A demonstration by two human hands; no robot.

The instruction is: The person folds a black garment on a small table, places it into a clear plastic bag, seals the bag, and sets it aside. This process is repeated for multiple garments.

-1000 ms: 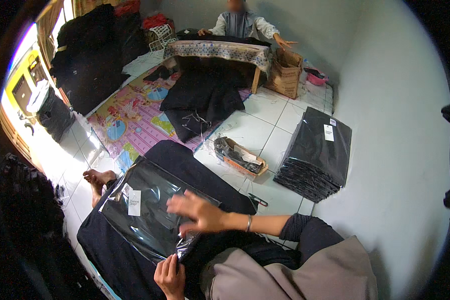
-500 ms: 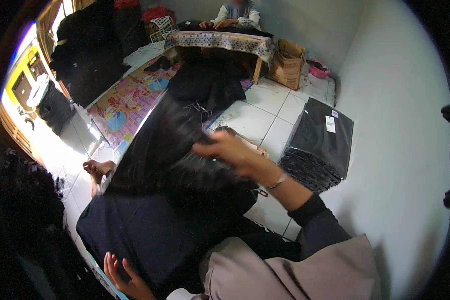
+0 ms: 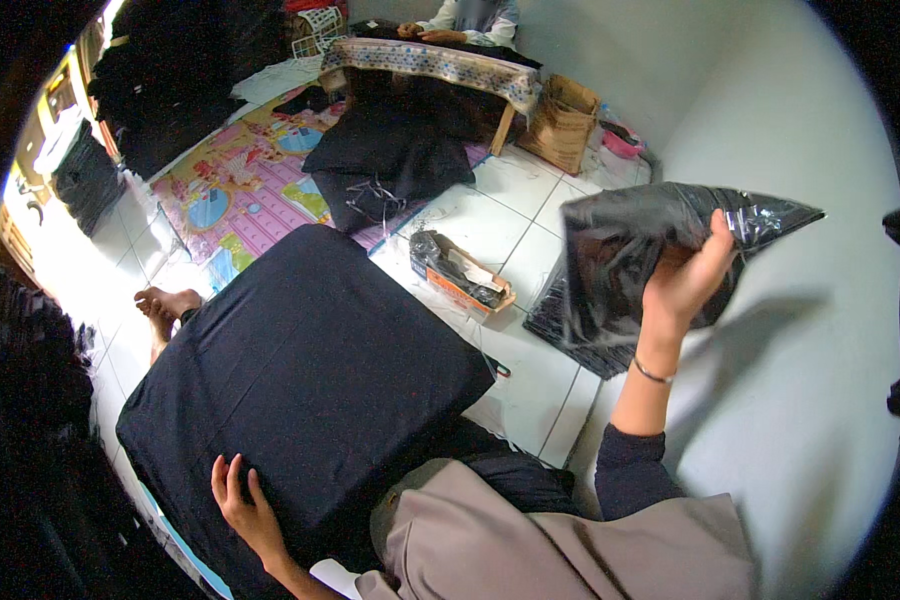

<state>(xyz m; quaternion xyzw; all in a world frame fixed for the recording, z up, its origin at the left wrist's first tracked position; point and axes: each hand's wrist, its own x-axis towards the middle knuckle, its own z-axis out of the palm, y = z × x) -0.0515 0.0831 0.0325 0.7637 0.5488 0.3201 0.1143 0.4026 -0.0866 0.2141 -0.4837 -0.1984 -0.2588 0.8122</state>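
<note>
My right hand [image 3: 682, 280] is raised at the right, its thumb on top and the other fingers partly hidden, gripping a folded black garment in a shiny clear plastic bag [image 3: 615, 232]. The bag is tilted, and one corner sticks out toward the wall. Under it stands a stack of bagged black garments [image 3: 585, 340], largely covered from view. My left hand [image 3: 247, 508], fingers spread, lies at the near edge of a board-like surface covered in black cloth [image 3: 310, 340].
Beyond the covered surface, a small orange box [image 3: 467, 285] holds dark plastic. A black cloth heap [image 3: 390, 165] lies on the patterned mat [image 3: 255, 185]. Farther back, a person sits at a low table [image 3: 430, 62] beside a brown carton [image 3: 560, 125]. Dark piles line the left.
My right hand has swung from above the black cloth to the right, over the stack, and the bagged garment now shows in it. My left hand has moved slightly up onto the cloth.
</note>
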